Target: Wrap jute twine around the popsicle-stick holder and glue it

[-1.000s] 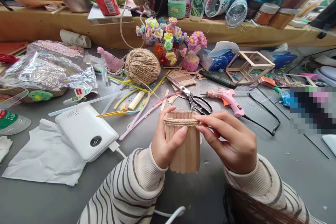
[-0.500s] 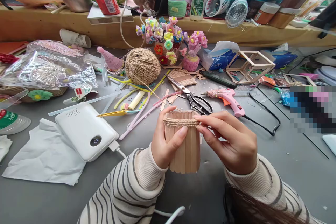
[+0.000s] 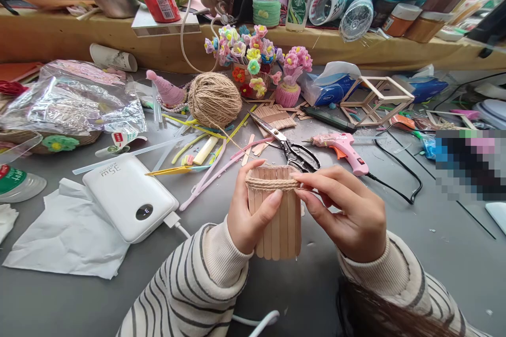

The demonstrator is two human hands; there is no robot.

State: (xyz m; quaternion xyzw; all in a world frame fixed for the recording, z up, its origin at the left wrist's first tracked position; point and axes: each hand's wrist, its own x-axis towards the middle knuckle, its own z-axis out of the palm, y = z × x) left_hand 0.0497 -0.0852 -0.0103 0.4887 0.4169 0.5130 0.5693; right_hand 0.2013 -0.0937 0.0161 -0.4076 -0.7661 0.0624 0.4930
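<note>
A small cup made of popsicle sticks [image 3: 279, 231] stands upright between my hands, with twine [image 3: 265, 185] wound round its upper part. My left hand [image 3: 252, 216] grips the cup from the left, thumb across the front just under the twine. At the right side of the rim, my right hand [image 3: 348, 210] pinches the twine between thumb and fingertips. A strand runs back from the cup to a ball of twine [image 3: 215, 100]. Black-handled scissors [image 3: 290, 145] lie behind the cup, and a pink glue gun [image 3: 342, 148] rests to their right.
A white power bank [image 3: 126, 197] with a cable lies left, on a white tissue [image 3: 63, 237]. Pipe cleaners [image 3: 205, 176] and loose popsicle sticks [image 3: 276, 118] are scattered behind. Farther back stand yarn flowers [image 3: 253, 52] and a stick frame [image 3: 377, 97]. The glue gun's black cord [image 3: 395, 192] curls at right.
Almost nothing has moved. Both hands keep the same hold on the cup and twine, with only a very slight shift; the power bank's display reads differently.
</note>
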